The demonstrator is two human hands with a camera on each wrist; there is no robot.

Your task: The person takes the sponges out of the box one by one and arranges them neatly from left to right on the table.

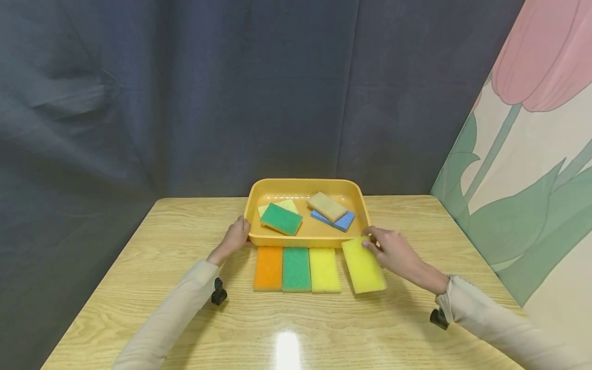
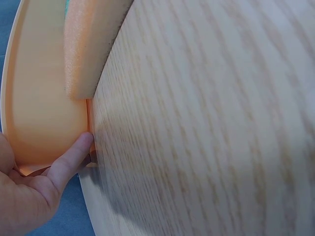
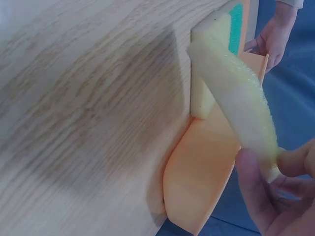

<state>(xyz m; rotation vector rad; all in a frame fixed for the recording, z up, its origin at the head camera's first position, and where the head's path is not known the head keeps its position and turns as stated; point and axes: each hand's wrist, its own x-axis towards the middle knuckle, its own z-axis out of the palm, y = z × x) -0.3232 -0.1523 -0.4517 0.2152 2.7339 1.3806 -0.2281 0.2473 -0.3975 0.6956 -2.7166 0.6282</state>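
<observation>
My right hand (image 1: 393, 249) pinches a yellow sponge (image 1: 364, 267) by its upper end, between thumb and fingers. The sponge hangs tilted at the front right corner of a yellow plastic tray (image 1: 305, 242). In the right wrist view the held sponge (image 3: 236, 98) overlaps another yellow sponge (image 3: 199, 93) standing against the tray's wall. At the tray's left side, my left hand (image 1: 235, 237) grips the corner; one finger lies along the front wall in the left wrist view. Along the tray's front, an orange sponge (image 1: 268, 270), a green sponge (image 1: 296, 270) and a yellow sponge (image 1: 325, 270) stand side by side.
Inside the tray, a green scouring sponge (image 1: 283, 220) overlaps a pale yellow sponge (image 1: 289, 205), and a beige sponge (image 1: 326, 206) lies across a blue sponge (image 1: 344, 221). A dark curtain (image 1: 259, 92) hangs behind the wooden table (image 1: 185, 226); a painted wall (image 1: 522, 205) is at right.
</observation>
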